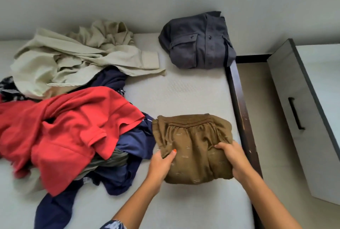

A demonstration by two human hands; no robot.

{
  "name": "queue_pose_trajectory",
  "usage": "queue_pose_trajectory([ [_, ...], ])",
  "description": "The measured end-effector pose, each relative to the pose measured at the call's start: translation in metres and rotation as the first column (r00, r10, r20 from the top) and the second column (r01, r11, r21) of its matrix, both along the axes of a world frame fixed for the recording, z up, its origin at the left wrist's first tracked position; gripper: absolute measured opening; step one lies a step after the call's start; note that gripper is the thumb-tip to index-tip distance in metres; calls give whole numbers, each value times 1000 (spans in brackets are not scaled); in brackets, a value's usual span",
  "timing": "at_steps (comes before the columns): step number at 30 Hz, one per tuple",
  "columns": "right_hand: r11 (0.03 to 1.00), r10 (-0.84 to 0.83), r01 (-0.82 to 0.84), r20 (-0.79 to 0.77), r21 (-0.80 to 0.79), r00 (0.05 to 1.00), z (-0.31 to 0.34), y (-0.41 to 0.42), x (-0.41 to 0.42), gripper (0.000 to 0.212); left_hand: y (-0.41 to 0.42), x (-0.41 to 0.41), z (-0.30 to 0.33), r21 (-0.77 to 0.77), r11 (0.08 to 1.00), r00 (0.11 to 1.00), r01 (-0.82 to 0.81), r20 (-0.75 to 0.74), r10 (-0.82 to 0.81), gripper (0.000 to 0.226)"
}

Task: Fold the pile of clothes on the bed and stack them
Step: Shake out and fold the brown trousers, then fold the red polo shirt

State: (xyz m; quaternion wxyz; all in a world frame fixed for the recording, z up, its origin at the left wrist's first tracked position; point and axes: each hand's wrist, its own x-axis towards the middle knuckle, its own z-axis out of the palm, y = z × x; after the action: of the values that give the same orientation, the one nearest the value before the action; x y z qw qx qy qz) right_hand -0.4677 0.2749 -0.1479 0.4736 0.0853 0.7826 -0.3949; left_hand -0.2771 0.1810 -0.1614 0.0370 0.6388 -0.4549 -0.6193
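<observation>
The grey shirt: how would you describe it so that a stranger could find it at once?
Look at the bed and follow its right edge to the far corner by the wall. There lies the grey shirt, folded, alone. Unlike the brown garment in the hands, it has buttons and a flap pocket, and nothing touches it.

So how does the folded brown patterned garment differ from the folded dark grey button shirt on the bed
The brown patterned garment lies near the bed's front edge, gripped by the left hand and right hand; the dark grey button shirt sits untouched at the far side by the wall. The brown one shows a gathered waistband, the grey one a buttoned pocket. Both are folded into compact bundles.
</observation>
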Motion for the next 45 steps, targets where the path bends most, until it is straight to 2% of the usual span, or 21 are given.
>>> queue_pose_trajectory([
  [4,987,5,-27,-137,-158,991,42,-29,-25,18,-30,-32,32,-138,984,991,111,-60,-120,30],
  [7,970,-12,-41,-217,-239,976,57,-50,-48,21,-55,-53,44,-206,975,988,79,-115,-105,23],
  [9,966,11,-86,-292,-245,956,55,-63,-66,24,-75,-65,40,-236,964,984,121,-98,-148,32],
  [11,969,122,-202,-439,-140,890,40,-74,-82,36,-93,-72,27,-226,957,977,183,-70,-204,40],
  [13,960,263,-271,-583,76,769,20,-80,-91,53,-105,-68,13,-226,922,950,313,78,-303,33],
  [14,950,311,-262,-625,171,717,13,-81,-94,57,-106,-65,10,-242,894,925,377,156,-347,37],
  [17,905,424,-298,-653,303,628,10,-86,-78,56,-98,-39,20,-463,768,897,443,216,-386,41],
  [19,848,522,-412,-657,333,544,14,-95,-54,54,-91,-17,33,-643,613,881,458,236,-410,38],
  [21,765,613,-539,-659,354,437,15,-107,-25,53,-90,5,43,-751,428,846,503,326,-422,40],
  [22,724,645,-589,-655,358,394,14,-113,-12,53,-91,15,48,-770,359,828,528,371,-421,42],
  [24,637,694,-681,-652,361,304,15,-127,23,53,-93,42,57,-766,292,800,574,447,-400,43],
  [28,508,671,-810,-724,294,158,26,-147,91,50,-92,101,60,-703,213,725,678,593,-349,49],
  [31,450,593,-871,-796,199,125,38,-155,139,45,-88,143,65,-681,179,701,710,660,-270,53],
  [33,384,604,-909,-789,160,116,42,-159,172,57,-85,170,67,-684,181,707,707,678,-202,52],
  [36,275,692,-939,-720,207,44,40,-166,214,89,-83,203,64,-684,221,717,695,683,-139,54],
  [38,283,713,-927,-701,248,30,35,-177,234,84,-83,221,62,-680,251,720,688,684,-121,56],
  [40,329,689,-902,-724,278,28,34,-189,243,54,-84,232,58,-668,285,716,688,689,-112,61],
  [41,369,653,-895,-755,249,59,37,-194,248,41,-84,238,57,-659,312,715,684,691,-106,65],
  [42,420,609,-889,-783,181,129,39,-197,251,34,-83,242,57,-649,350,717,676,688,-108,70],
  [43,484,564,-872,-786,67,252,46,-201,255,30,-83,245,59,-644,381,723,663,682,-106,76],
  [45,609,490,-771,-677,-186,550,69,-209,260,28,-81,248,64,-634,435,733,640,673,-99,85],
])
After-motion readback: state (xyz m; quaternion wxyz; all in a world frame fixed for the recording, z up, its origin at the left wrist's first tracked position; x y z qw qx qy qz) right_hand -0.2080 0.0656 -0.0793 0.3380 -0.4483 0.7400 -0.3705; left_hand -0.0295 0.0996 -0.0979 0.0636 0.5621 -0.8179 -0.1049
